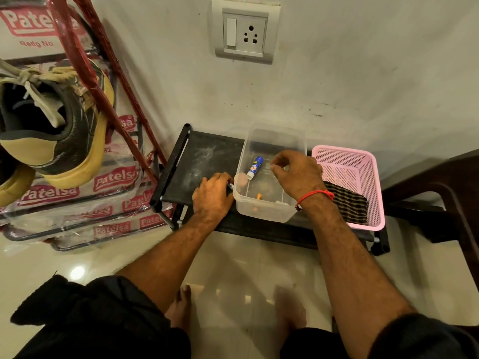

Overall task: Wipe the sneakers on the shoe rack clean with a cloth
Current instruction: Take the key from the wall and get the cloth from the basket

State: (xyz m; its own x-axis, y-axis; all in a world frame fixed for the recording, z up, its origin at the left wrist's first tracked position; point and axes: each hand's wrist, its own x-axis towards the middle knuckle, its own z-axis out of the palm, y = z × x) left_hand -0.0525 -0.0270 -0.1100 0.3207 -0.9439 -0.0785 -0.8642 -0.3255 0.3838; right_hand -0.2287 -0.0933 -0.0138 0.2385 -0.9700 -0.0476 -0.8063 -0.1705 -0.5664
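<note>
Our left hand (212,195) curls around a marker beside the clear box (267,182); our right hand (298,174) hovers pinched, seemingly empty, clearing the way toward the striped cloth (347,203).

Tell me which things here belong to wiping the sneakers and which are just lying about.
For the job: sneaker; striped cloth in the pink basket.

Lying about: clear plastic tub, blue tube inside it, wall socket, stacked packets.
</note>
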